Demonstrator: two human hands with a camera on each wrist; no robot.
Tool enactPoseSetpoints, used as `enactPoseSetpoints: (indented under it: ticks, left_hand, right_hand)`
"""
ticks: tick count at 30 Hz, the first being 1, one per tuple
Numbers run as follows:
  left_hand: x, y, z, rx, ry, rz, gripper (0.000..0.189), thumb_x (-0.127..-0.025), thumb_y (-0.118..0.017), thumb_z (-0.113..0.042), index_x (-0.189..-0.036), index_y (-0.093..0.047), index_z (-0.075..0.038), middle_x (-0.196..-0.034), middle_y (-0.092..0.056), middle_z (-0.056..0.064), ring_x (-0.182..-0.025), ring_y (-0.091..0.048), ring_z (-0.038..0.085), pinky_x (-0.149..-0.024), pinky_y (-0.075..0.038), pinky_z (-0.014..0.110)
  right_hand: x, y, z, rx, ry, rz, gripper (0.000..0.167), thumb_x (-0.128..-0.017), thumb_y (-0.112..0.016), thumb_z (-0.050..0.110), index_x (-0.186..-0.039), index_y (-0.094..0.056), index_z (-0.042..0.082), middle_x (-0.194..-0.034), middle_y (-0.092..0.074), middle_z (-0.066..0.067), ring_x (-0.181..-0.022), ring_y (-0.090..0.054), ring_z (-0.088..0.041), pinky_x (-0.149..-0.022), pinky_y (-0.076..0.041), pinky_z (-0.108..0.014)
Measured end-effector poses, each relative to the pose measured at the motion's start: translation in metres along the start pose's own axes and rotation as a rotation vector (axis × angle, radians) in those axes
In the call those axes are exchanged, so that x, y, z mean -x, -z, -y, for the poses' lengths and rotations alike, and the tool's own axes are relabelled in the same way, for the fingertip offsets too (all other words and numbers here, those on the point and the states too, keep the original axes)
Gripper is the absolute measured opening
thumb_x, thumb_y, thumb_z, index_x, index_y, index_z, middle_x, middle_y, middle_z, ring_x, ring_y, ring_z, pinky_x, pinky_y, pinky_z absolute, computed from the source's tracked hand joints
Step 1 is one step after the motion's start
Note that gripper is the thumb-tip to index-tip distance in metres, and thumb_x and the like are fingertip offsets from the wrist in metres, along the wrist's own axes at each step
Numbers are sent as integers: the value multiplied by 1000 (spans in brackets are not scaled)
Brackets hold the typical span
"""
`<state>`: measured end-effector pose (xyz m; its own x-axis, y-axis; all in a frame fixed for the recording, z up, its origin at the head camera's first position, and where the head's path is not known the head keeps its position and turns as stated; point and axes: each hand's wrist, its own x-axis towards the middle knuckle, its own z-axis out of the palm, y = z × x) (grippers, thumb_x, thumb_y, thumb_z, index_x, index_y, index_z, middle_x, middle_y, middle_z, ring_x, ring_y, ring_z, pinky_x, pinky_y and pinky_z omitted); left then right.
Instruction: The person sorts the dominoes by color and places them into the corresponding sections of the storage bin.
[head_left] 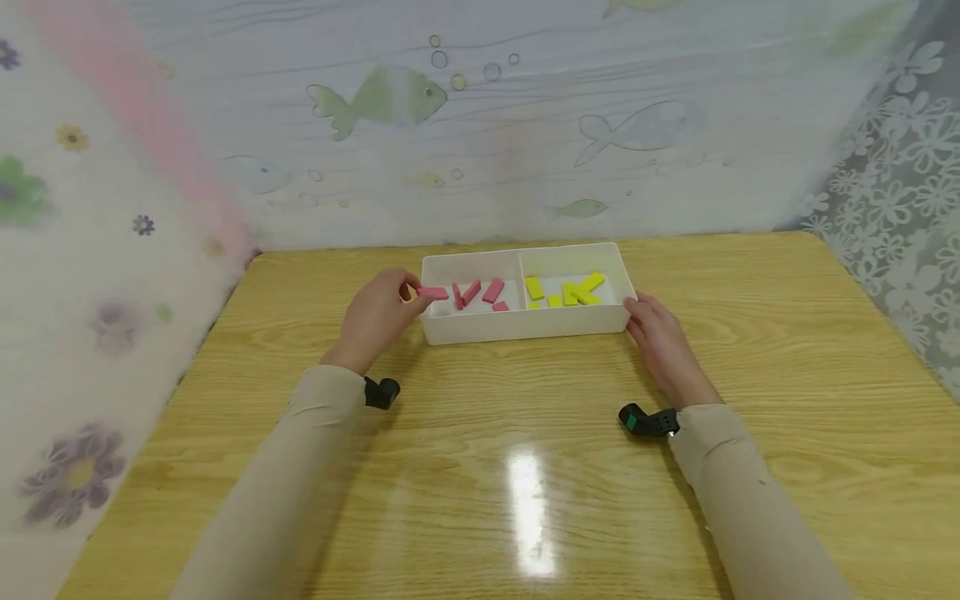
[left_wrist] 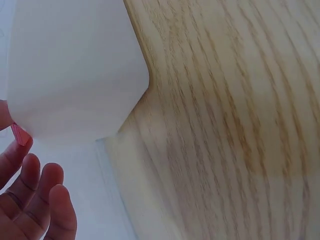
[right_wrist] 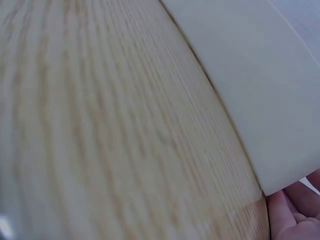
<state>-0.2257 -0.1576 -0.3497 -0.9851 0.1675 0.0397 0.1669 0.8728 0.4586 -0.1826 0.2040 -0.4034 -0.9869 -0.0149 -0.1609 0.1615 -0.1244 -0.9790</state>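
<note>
A white two-section box (head_left: 480, 327) stands on the wooden table, pink blocks (head_left: 492, 291) in its left section and yellow blocks (head_left: 591, 282) in its right. My left hand (head_left: 378, 312) pinches a pink block (head_left: 433, 293) between thumb and fingertips at the box's left rim. In the left wrist view, the red-pink end of that block (left_wrist: 20, 135) shows by the box corner, the other fingers loosely curled below. My right hand (head_left: 663, 342) holds the box at its right front corner; the right wrist view shows its fingers (right_wrist: 282, 217) right at that corner, partly cut off.
The wooden table (head_left: 465, 467) extends in front of the box and to both sides. Close behind the box rises a wall covering (head_left: 510, 167) printed with fish. A flower-patterned covering (head_left: 112, 317) borders the left side. Black wrist cameras (head_left: 382, 392) hang under both sleeves.
</note>
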Motion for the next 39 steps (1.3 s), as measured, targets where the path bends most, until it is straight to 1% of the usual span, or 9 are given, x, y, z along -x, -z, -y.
enactPoseSetpoints:
  ticks: [6,9,15,21,25,28,33,35,39]
  left_hand:
    - [-5,-2,0,-12,-13,-14,31,-84,-58,-40,-99,-58,-13,-92,-51,3,-79,-47,19,-64,-41,32]
    - [-6,-3,1,-20,-18,-10,39,-84,-59,-38,-112,-56,-12,-93,-52,3,-75,-48,19,-61,-41,31]
    - [-4,-5,12,11,-1,-27,65,-85,-55,-45,-138,-32,-16,-99,-53,1,-78,-51,17,-59,-42,31]
    - [1,-4,28,37,-31,-57,61,-90,-37,-53,-141,-28,-19,-123,-48,6,-104,-49,24,-81,-42,43]
    - [6,2,41,-54,-44,-39,55,-94,-29,-47,-141,-28,-17,-136,-38,13,-123,-32,35,-96,-24,56]
    - [10,11,54,-131,-21,-3,55,-95,-24,-46,-142,-26,-16,-142,-28,14,-130,-15,38,-97,-8,63]
    - [20,27,79,-203,34,36,57,-96,-18,-47,-144,-19,-16,-146,-15,16,-132,1,39,-92,5,68]
    - [24,32,88,-229,53,48,58,-95,-15,-47,-144,-15,-16,-146,-12,17,-132,4,40,-90,6,69]
    - [29,39,103,-266,88,72,58,-95,-12,-47,-145,-9,-18,-147,-7,17,-131,7,40,-89,8,70]
  right_hand:
    - [1,-3,1,15,10,3,62,-94,-42,35,-141,-20,2,-146,-14,-8,-132,-19,-17,-105,-21,-29]
    - [1,-5,2,16,12,2,62,-94,-43,36,-141,-20,2,-146,-15,-8,-132,-20,-16,-105,-20,-29]
    - [1,-10,3,21,7,9,63,-93,-44,36,-141,-20,4,-146,-15,-7,-131,-21,-14,-105,-21,-28]
    - [2,-5,4,-7,23,45,67,-94,-41,37,-143,-10,3,-148,-9,-8,-133,-15,-14,-106,-17,-29]
    - [6,4,7,-7,39,83,69,-94,-37,40,-143,-5,3,-148,-8,-10,-133,-14,-17,-107,-16,-32]
    - [13,14,13,194,40,88,68,-93,-35,46,-143,-12,7,-147,-16,-9,-131,-22,-22,-105,-22,-37]
    - [29,36,39,865,69,83,68,-91,-27,55,-144,-14,15,-147,-15,-14,-130,-19,-36,-99,-20,-56]
    - [33,46,54,1087,109,85,66,-93,-25,51,-144,-11,12,-147,-8,-18,-130,-12,-41,-97,-15,-61]
    - [36,69,79,1398,209,61,58,-98,-22,37,-142,-11,1,-145,-4,-26,-128,-8,-46,-98,-13,-59]
